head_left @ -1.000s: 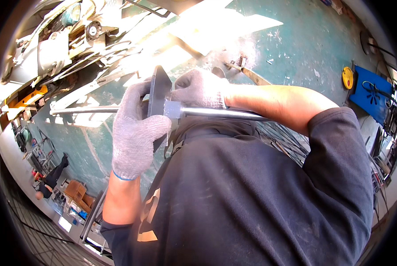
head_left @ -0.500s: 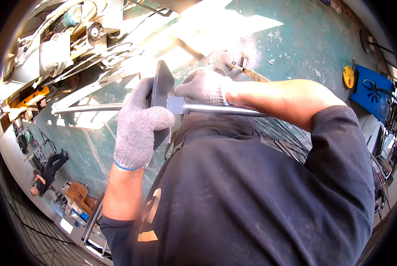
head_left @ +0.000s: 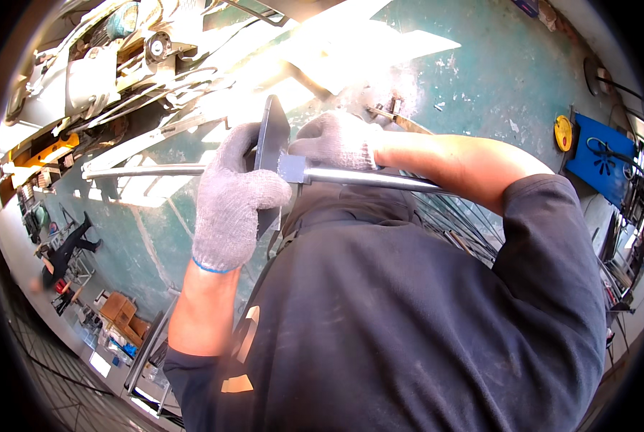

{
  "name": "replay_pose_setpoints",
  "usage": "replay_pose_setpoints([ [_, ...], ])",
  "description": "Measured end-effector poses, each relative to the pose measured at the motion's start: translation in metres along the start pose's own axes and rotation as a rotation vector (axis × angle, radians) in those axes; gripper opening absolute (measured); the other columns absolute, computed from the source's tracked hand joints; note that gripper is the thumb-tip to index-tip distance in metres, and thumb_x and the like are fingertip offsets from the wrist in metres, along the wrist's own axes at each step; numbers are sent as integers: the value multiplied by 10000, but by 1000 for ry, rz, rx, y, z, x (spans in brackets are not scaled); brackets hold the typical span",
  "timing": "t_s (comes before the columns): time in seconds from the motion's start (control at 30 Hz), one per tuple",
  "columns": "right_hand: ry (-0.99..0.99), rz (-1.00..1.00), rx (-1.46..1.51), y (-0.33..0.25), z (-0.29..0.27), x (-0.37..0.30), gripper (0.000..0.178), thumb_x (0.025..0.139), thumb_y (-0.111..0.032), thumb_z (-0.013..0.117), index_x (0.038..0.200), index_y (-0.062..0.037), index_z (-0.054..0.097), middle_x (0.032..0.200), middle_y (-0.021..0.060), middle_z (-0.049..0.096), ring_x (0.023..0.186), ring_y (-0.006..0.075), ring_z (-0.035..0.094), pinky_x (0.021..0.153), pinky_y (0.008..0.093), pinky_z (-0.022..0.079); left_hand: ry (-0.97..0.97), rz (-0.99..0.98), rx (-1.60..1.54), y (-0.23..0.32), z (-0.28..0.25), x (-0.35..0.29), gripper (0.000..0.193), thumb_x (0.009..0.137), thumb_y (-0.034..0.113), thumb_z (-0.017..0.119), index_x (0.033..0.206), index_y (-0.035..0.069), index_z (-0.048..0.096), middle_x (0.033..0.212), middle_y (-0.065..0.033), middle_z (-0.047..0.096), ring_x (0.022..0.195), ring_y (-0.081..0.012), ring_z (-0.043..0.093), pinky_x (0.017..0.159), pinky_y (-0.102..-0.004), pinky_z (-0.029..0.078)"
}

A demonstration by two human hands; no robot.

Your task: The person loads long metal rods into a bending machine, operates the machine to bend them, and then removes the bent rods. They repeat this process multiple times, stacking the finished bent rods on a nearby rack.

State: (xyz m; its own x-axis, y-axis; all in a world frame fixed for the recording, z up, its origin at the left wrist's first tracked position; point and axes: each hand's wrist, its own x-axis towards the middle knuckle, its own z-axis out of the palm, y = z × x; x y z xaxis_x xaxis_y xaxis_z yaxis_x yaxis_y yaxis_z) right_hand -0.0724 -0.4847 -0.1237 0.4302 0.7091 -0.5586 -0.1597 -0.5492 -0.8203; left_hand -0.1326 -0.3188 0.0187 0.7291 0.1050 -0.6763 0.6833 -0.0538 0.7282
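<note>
My left hand (head_left: 228, 189), in a grey knitted glove, is closed on a dark flat metal plate (head_left: 271, 133) held on edge, its thumb over the near face. A bluish-grey sleeve (head_left: 292, 168) stands against the plate's right face. From it a shiny metal tube (head_left: 365, 178) runs rightward in front of my waist and passes beneath my right forearm. My right hand (head_left: 333, 140), gloved too, lies just beyond the sleeve and tube. Its fingers are curled and partly hidden, so what they grip does not show.
Machinery with cables (head_left: 84, 86) stands at the far left, partly in glare. A long metal bar (head_left: 142, 171) extends left of my left hand. Thin rods (head_left: 459, 223) lie right of my waist. A blue panel (head_left: 601, 160) is at right. Another person (head_left: 66, 255) is at far left.
Both hands and the plate with its tube have shifted slightly right in the picture. My left hand keeps its grip. The person at far left has changed posture.
</note>
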Motion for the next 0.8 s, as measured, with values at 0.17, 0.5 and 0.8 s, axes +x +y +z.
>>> replay_pose_setpoints([
  [0.17,-183,144,-528,-20,-19,-3,448,1049,-441,547,1368,-166,698,1330,174,719,1204,380,684,1008,468,543,-19,17,49,-1,-3,2,709,657,95,606,1346,-76,609,1062,-133,700,859,-193,672,792,-306,565],
  [0.5,-339,-174,-595,-18,-18,6,491,1009,-399,610,1457,-199,635,1297,183,731,1224,345,695,1007,448,551,-46,26,-8,-1,-4,1,666,689,85,598,1333,-82,609,1008,-131,717,789,-179,684,726,-282,561],
  [0.8,-277,-129,-564,-35,-17,-8,401,997,-322,602,1362,-170,673,1262,161,742,1188,360,712,976,461,555,-58,48,-3,-3,-3,3,669,665,121,600,1305,-74,615,1000,-142,721,778,-192,671,713,-287,549],
])
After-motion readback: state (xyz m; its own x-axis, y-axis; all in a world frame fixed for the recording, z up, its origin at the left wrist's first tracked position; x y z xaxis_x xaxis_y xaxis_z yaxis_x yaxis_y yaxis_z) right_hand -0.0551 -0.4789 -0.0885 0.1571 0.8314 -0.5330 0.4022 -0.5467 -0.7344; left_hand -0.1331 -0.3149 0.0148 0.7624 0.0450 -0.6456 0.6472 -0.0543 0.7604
